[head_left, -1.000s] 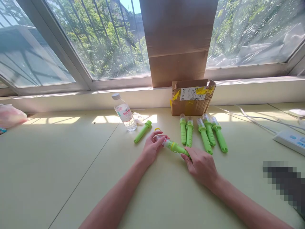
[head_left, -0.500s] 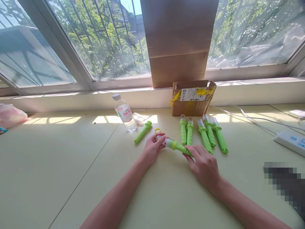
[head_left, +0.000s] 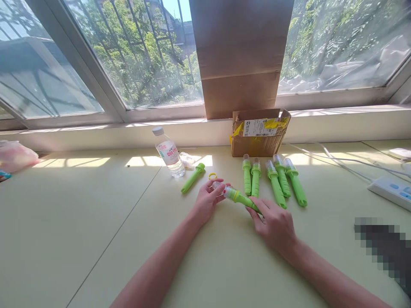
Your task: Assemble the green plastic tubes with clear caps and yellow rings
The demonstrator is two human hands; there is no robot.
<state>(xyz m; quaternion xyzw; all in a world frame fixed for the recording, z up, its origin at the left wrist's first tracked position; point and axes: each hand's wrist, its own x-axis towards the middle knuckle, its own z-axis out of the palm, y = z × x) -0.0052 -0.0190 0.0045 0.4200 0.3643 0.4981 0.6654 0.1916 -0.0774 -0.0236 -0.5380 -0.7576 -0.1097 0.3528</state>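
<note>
A green stick with a clear cap (head_left: pixel 238 196) lies slantwise between my hands, just above the table. The fingers of my left hand (head_left: pixel 207 199) are closed round its clear end. My right hand (head_left: pixel 272 220) grips the green handle at the other end. A yellow band shows where the cap meets the handle. Behind my left hand, a loose yellow ring (head_left: pixel 212 176) and a green handle without a cap (head_left: pixel 193 178) lie on the table (head_left: pixel 80 222). Several capped green sticks (head_left: pixel 276 182) rest beyond my right hand.
An open cardboard box (head_left: pixel 255 145) stands against the wall below the window. A water bottle (head_left: pixel 170 155) and a small clear plastic bag (head_left: pixel 188 160) are at the back. White cables and a power strip (head_left: pixel 391 191) lie at the right, a pinkish bag (head_left: pixel 16 156) far left.
The stick in my hands has tilted slightly, and my right hand has dropped a little. Both hands keep their hold.
</note>
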